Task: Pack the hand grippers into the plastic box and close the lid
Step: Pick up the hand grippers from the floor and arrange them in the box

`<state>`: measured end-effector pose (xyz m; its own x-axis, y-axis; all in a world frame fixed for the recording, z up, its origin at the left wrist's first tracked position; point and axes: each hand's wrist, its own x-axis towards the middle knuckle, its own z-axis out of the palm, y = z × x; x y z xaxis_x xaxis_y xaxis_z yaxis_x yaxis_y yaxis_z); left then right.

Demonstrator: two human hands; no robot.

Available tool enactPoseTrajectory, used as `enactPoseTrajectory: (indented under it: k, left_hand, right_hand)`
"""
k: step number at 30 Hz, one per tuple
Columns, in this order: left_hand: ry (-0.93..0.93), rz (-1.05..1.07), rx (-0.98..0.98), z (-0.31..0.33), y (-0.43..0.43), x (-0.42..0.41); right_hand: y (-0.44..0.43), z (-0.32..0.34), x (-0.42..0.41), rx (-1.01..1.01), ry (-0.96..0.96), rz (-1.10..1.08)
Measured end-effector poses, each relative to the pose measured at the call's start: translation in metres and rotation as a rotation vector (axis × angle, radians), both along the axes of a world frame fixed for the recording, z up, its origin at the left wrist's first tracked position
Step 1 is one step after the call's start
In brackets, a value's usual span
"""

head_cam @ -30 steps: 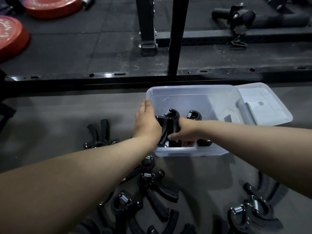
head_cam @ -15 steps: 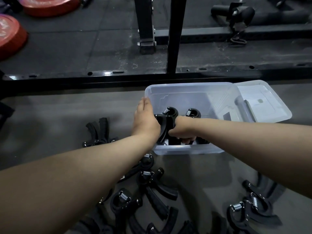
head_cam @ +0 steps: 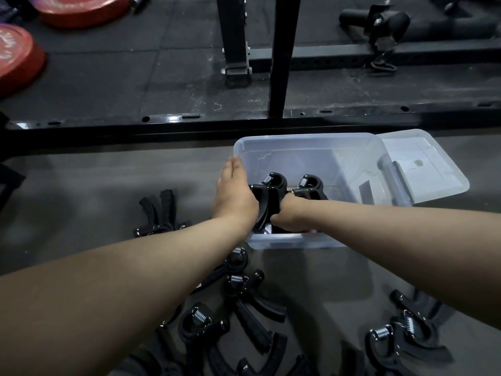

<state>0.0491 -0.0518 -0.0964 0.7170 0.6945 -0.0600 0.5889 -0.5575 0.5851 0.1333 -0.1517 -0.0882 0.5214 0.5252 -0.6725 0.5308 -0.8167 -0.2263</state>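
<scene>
A: Head camera, looking down. Nearest to us, loose hand grippers (head_cam: 238,294) are lying scattered on the grey floor (head_cam: 81,185), partly under the left forearm. What else are you seeing?

B: Another pile (head_cam: 406,340) is sitting low on the right, below the right forearm. A pair of grippers (head_cam: 160,213) is lying off to the left, apart from the box. The two forearms are reaching over the near wall and covering part of the opening.

A: Now the plastic box (head_cam: 298,241), standing on the floor in the middle with its lid off. Both hands are working at its near left corner.

B: The left hand (head_cam: 234,196) is lying along the left rim, fingers straight, pressed together and pointing away, with the palm leaning on the held gripper (head_cam: 267,204). The right hand (head_cam: 290,215) is dipping inside with the wrist bent. Its fingers are curling round that gripper's handles, though the fingertips are hiding below.

A: And which way is it pointing?

B: Spring head up and away, handles running down toward the near wall. A second gripper (head_cam: 311,185) is standing just beside it on the right, the same way round.

A: Beyond, the lid (head_cam: 423,164) is resting against the box's right side. Past it there's a black rail (head_cam: 189,126), a rack upright (head_cam: 283,50), and red weight plates (head_cam: 19,58) far left.
</scene>
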Motion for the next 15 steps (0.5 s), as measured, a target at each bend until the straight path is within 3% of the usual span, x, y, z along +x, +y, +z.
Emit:
enactPoseTrajectory:
  k: [9, 15]
  left_hand:
    - [0.019, 0.005, 0.006, 0.002, -0.002, -0.001]
    - [0.038, 0.012, -0.007, 0.006, -0.004, -0.001]
  right_hand:
    - [-0.015, -0.005, 0.003, 0.008, -0.021, -0.101]
    - [-0.036, 0.002, 0.010, 0.159, 0.009, -0.071]
